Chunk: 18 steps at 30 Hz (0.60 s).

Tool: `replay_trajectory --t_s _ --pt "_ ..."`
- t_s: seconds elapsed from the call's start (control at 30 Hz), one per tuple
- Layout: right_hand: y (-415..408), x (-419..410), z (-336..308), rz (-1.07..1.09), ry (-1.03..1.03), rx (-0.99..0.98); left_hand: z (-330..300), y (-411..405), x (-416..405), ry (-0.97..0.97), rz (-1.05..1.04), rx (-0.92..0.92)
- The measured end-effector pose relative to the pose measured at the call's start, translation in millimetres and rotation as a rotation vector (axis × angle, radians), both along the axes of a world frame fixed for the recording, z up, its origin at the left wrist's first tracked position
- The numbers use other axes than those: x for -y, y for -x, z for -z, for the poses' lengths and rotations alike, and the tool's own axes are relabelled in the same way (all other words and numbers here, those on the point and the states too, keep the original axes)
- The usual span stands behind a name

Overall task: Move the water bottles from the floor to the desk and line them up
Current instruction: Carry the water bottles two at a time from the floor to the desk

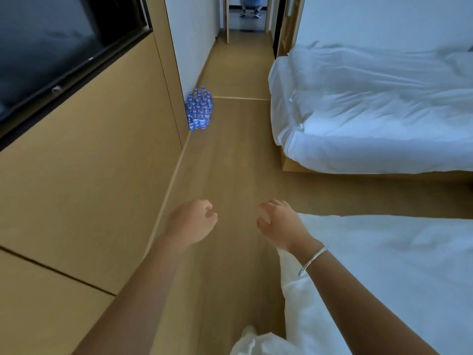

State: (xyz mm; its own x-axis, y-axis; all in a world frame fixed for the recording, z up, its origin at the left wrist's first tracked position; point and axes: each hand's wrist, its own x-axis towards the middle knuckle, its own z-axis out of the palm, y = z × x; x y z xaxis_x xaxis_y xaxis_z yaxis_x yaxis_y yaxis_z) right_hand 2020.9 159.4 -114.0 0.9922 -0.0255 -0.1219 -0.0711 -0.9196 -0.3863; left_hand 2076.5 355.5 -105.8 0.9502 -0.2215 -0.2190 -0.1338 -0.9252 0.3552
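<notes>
Wooden floor carries the water bottles against the wall's corner. Left hand and right hand hang loosely curled, empty. Risk: grabbing several bottles could topple the cluster.

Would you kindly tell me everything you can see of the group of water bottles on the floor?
The water bottles stand upright on the wooden floor in a tight block several rows deep, at the foot of the wall corner on the left side of the passage. They look like clear plastic with blue caps and blue labels; the print is too small to read. Whether wrap binds them cannot be told. Neither the left hand nor the right hand touches them; both hang empty, well short.
</notes>
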Motion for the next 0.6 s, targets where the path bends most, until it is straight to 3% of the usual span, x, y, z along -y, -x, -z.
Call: replay_trajectory --t_s 0.33,0.6 --pt "-173.7 51.6 15.3 -0.044 0.013 -0.032 21.4 -164.3 33.7 0.028 -0.076 -0.027" --pt "-358.6 57.5 16.0 -0.056 0.035 -0.001 22.7 -350.1 42.6 0.029 -0.081 0.006"
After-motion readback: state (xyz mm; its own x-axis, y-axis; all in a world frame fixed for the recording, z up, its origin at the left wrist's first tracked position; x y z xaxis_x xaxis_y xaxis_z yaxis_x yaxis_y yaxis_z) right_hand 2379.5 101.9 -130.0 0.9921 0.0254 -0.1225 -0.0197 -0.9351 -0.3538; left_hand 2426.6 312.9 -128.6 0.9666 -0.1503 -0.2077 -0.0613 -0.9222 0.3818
